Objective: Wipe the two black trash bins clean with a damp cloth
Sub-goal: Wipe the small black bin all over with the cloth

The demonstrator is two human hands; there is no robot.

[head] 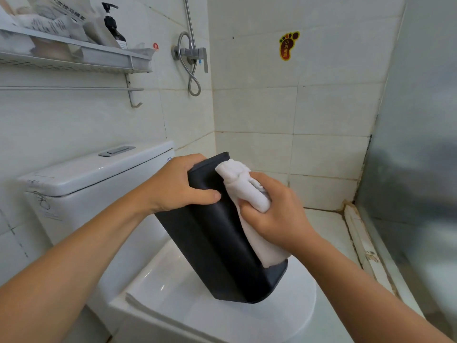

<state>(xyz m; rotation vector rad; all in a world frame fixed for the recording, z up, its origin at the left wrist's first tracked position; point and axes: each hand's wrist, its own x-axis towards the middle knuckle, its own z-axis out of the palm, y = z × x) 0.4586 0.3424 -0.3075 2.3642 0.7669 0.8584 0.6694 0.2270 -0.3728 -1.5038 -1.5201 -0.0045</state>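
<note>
Head view: black bin wiped over a closed toilet lid

Head camera looks down on a black trash bin (217, 243) standing tilted on the closed white toilet lid (247, 318), its upper end leaning away toward the tiled wall. The left hand (178, 184) grips that upper end, fingers curled over the far edge and thumb laid across the near face. The right hand (277, 216) is clenched around a bunched white cloth (247, 191), pressing it against the bin's right side, where the fabric trails down the wall. Behind the bin sits the toilet cistern (94, 172). A shower mixer (193, 54) and a foot-shaped yellow sticker (288, 45) mark the walls, and a pump bottle (113, 26) stands on the wall shelf (86, 58).
</note>
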